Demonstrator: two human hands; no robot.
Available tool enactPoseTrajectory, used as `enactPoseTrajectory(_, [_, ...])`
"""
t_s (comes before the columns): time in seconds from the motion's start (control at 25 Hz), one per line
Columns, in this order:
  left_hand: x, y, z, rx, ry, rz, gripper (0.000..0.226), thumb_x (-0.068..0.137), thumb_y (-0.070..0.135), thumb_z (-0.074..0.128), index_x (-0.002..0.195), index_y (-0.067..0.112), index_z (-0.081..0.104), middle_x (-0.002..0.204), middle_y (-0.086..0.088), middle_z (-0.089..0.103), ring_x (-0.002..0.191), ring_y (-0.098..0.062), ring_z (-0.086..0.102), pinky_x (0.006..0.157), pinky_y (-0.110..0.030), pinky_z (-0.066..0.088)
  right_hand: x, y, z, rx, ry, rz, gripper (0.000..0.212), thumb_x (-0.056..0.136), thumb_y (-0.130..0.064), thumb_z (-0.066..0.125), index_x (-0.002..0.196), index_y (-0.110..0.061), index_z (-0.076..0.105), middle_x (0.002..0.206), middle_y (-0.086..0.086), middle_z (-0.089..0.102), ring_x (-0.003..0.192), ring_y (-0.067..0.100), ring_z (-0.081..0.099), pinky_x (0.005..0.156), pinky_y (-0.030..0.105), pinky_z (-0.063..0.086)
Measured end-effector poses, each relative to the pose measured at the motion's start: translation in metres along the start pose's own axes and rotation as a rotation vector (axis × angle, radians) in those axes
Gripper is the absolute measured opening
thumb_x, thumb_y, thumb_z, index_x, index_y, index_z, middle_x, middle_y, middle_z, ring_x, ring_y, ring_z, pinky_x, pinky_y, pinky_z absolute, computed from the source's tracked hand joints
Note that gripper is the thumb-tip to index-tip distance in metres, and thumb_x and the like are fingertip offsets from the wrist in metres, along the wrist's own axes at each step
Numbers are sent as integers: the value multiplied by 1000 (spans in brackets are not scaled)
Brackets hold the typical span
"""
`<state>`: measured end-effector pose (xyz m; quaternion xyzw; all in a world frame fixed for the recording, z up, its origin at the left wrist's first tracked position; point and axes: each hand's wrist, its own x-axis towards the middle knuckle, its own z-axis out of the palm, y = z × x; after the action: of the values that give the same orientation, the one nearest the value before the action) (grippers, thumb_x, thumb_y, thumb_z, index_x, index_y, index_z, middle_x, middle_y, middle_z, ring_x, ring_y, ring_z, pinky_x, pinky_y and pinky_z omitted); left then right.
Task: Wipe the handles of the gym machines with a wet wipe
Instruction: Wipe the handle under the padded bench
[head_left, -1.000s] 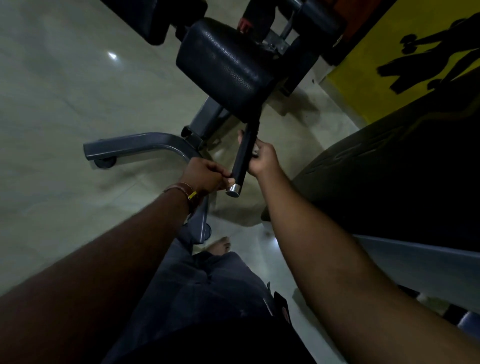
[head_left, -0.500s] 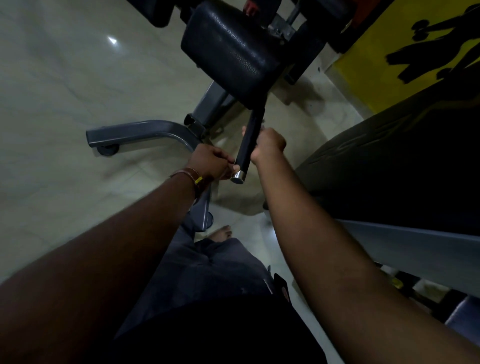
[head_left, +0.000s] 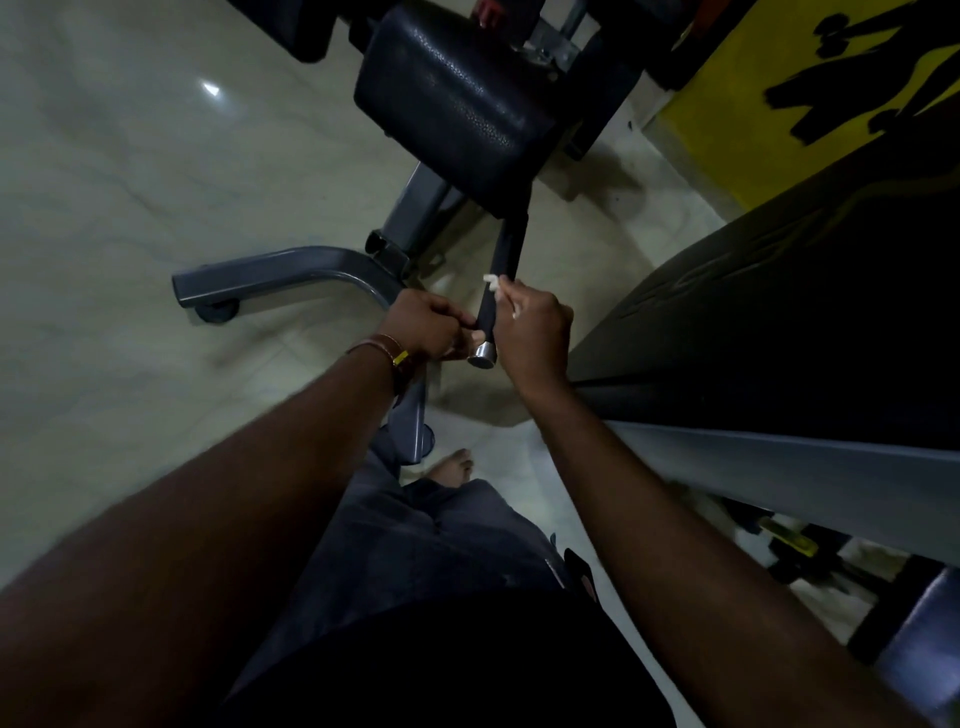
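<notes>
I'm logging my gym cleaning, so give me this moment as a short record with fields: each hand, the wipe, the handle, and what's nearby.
left hand: grips the handle near its metal end
right hand: holds the wet wipe against the handle
wet wipe: white, pokes out above the fingers
handle: black grip, silver end cap
nearby: black pad, grey frame, pale floor

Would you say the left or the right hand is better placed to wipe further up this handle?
Right hand: it holds the wet wipe against the handle.
</notes>
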<state>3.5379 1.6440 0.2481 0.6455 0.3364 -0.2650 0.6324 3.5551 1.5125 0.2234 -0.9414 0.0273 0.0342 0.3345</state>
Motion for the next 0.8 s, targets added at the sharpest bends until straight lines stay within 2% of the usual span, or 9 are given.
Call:
enactPoseTrajectory(0.12, [1, 0, -1, -36, -9, -13, 13, 77, -14, 70, 83, -2, 68, 75, -17, 68, 62, -19, 68, 55, -22, 56, 14, -3, -15, -20, -97, -70, 22, 93, -19, 58, 106, -19, 76, 102, 4, 75, 96, 22, 69, 85, 25, 52])
enactPoseTrajectory(0.24, [2, 0, -1, -19, -3, -13, 16, 77, -14, 70, 92, -8, 68, 78, -19, 67, 59, -16, 67, 52, -20, 54, 61, -10, -14, -121, 17, -114, 20, 91, -19, 59, 99, -24, 77, 101, 3, 71, 91, 21, 65, 75, 28, 52])
enactPoseTrajectory(0.32, [2, 0, 0, -13, -2, -7, 18, 76, -13, 71, 94, -9, 68, 82, -22, 67, 63, -20, 67, 54, -22, 55, 82, -14, -6, -196, 25, -70, 16, 90, -18, 61, 94, -20, 76, 107, 8, 62, 94, 26, 61, 74, 31, 51])
enactPoseTrajectory(0.4, [0, -1, -1, -14, 0, -3, 17, 77, -13, 71, 93, -8, 68, 85, -23, 67, 66, -21, 67, 54, -21, 55, 85, -15, 3, -277, -33, -81, 14, 89, -14, 59, 89, -11, 73, 110, 11, 57, 99, 29, 58, 76, 32, 50])
enactPoseTrajectory(0.56, [0, 0, -2, -13, -12, -11, 15, 77, -14, 68, 89, -4, 69, 87, -22, 68, 67, -19, 68, 54, -21, 55, 59, -19, -4, -400, -143, -155, 13, 89, -13, 59, 90, -9, 71, 115, 7, 54, 104, 25, 56, 74, 29, 42])
enactPoseTrajectory(0.64, [1, 1, -2, 1, -13, -16, 15, 78, -15, 67, 85, -2, 69, 81, -18, 68, 62, -16, 67, 53, -21, 55, 34, -24, -12, -380, -228, -202, 13, 87, -13, 59, 89, -9, 72, 112, 7, 54, 101, 25, 57, 71, 28, 41])
enactPoseTrajectory(0.72, [3, 0, -2, 15, 0, -22, 19, 80, -17, 61, 77, 1, 68, 75, -16, 67, 61, -18, 67, 54, -24, 57, 14, -28, -24, -319, -349, -241, 9, 84, -13, 67, 86, -11, 75, 107, 8, 57, 95, 23, 60, 71, 28, 45])
enactPoseTrajectory(0.8, [6, 0, -1, 56, -8, -22, 19, 81, -15, 61, 75, 0, 70, 74, -16, 69, 64, -20, 68, 60, -29, 59, 14, -26, -41, -239, -496, -207, 10, 81, -19, 75, 90, -16, 79, 97, 4, 67, 83, 12, 62, 68, 20, 47])
